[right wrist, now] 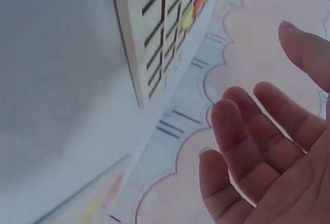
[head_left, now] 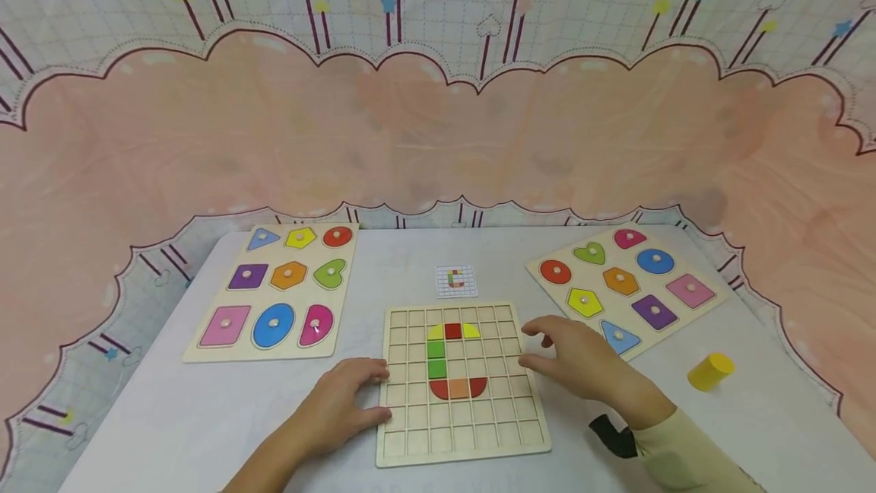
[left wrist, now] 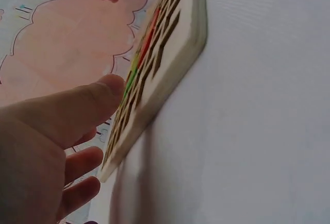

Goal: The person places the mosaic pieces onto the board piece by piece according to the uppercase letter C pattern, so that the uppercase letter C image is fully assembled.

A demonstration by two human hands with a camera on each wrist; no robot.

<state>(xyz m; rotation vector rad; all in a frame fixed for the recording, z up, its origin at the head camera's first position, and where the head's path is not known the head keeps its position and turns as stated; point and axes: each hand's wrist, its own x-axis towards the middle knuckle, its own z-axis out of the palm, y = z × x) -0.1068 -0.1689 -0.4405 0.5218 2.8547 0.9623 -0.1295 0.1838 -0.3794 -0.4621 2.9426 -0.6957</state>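
A square wooden grid board (head_left: 465, 456) lies flat on the white table. In its cells sit a red square (head_left: 453, 331) between two yellow rounded pieces, green squares (head_left: 436, 359) down the left, and an orange square (head_left: 458, 388) between two red rounded pieces. At the board's left edge is my left hand (head_left: 338, 409), thumb and fingers apart, fingertips at the rim; the left wrist view shows the thumb (left wrist: 98, 98) by that edge. My right hand (head_left: 582, 360) hovers just off the right edge, fingers loosely bent around nothing. In the right wrist view its palm (right wrist: 289, 193) is bare.
Behind the board lies a small printed card (head_left: 456, 282) with a similar coloured pattern. Knobbed shape-puzzle boards lie at left (head_left: 236, 280) and right (head_left: 674, 326). A yellow cylinder (head_left: 710, 372) stands at the right. Patterned cloth (head_left: 438, 143) hangs behind the table.
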